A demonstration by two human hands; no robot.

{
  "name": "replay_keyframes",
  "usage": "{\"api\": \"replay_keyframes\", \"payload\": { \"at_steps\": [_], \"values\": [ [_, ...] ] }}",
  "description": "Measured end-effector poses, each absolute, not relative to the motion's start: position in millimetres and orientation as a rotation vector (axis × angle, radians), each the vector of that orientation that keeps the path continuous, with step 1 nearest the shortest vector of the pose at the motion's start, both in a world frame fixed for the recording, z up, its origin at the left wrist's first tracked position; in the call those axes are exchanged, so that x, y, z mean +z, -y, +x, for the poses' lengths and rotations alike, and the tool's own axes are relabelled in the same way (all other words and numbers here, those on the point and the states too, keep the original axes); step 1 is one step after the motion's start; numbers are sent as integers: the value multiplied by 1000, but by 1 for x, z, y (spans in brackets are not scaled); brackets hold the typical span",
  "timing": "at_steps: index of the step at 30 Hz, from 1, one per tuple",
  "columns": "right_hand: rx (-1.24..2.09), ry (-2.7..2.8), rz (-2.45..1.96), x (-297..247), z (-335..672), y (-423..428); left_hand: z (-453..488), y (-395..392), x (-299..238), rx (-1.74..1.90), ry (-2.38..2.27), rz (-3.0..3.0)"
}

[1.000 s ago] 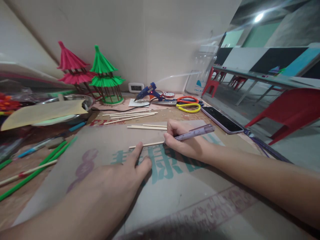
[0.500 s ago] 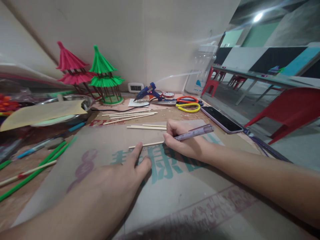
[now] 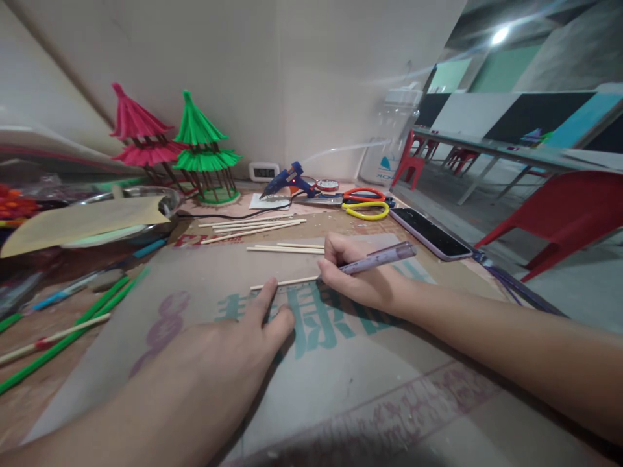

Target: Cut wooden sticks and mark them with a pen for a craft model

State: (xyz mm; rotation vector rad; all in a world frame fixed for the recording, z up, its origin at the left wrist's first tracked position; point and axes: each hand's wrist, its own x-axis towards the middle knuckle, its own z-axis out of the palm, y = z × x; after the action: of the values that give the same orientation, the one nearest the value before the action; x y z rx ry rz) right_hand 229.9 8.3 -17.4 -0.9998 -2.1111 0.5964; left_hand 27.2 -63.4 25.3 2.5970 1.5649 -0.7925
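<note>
A thin pale wooden stick (image 3: 296, 281) lies on the printed cardboard sheet (image 3: 370, 395). My left hand (image 3: 219, 350) rests flat on the sheet, its index fingertip pressing the stick near the left end and its thumb held apart. A row of small ruler-like marks shows just below the stick. My right hand (image 3: 355, 269) is closed around a light purple patterned pen (image 3: 379, 258), its tip down by the stick's right part. That end of the stick is hidden by the fingers. Behind lie two or three more sticks (image 3: 282, 249), partly covered by my right hand.
Several sticks (image 3: 253, 227) lie farther back. Beyond them are a glue gun (image 3: 292, 178), scissors (image 3: 365, 204) and small clock (image 3: 263, 171). A phone (image 3: 431, 233) sits right. Green (image 3: 207, 139) and pink (image 3: 141, 126) pagoda models stand back left, near a metal bowl (image 3: 170, 198) and green stems (image 3: 97, 311).
Both hands, the stick and the pen stay nearly where they were. Only a very slight shift of the whole view shows.
</note>
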Motion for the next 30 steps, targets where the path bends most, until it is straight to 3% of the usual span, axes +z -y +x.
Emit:
{"api": "replay_keyframes", "payload": {
  "at_steps": [30],
  "values": [
    [617, 2118, -1014, -16, 231, -7, 19, 64, 18, -724, -1556, 2676]
  ]
}}
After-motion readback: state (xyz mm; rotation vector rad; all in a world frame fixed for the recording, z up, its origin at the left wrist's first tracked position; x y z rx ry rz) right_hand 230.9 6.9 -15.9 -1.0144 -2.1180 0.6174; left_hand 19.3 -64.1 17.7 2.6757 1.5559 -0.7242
